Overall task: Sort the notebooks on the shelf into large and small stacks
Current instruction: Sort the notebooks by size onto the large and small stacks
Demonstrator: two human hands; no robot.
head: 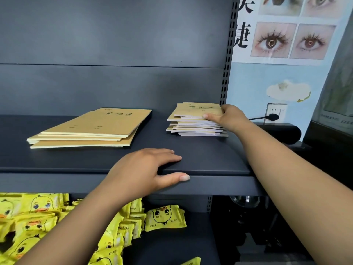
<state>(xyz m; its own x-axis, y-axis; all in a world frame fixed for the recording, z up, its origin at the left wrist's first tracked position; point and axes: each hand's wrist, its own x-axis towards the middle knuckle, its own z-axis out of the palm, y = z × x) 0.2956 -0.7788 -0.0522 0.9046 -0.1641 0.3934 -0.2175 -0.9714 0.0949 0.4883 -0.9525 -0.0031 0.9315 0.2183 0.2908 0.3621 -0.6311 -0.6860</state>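
Observation:
Two piles of tan notebooks lie on the dark shelf (200,153). The large notebooks (91,129) form a low, fanned stack on the left. The small notebooks (194,121) make a taller, uneven stack on the right. My right hand (227,116) grips the right side of the top few small notebooks, thumb across their front edge and fingers behind. My left hand (150,169) rests flat on the shelf's front edge, fingers spread, holding nothing.
Yellow duck-print packets (44,217) crowd the shelf below. To the right of the shelving a black cylinder-shaped object (280,132) sits by a wall socket (275,111), under a poster of eyes (286,39). A slotted upright (227,60) bounds the shelf's right end.

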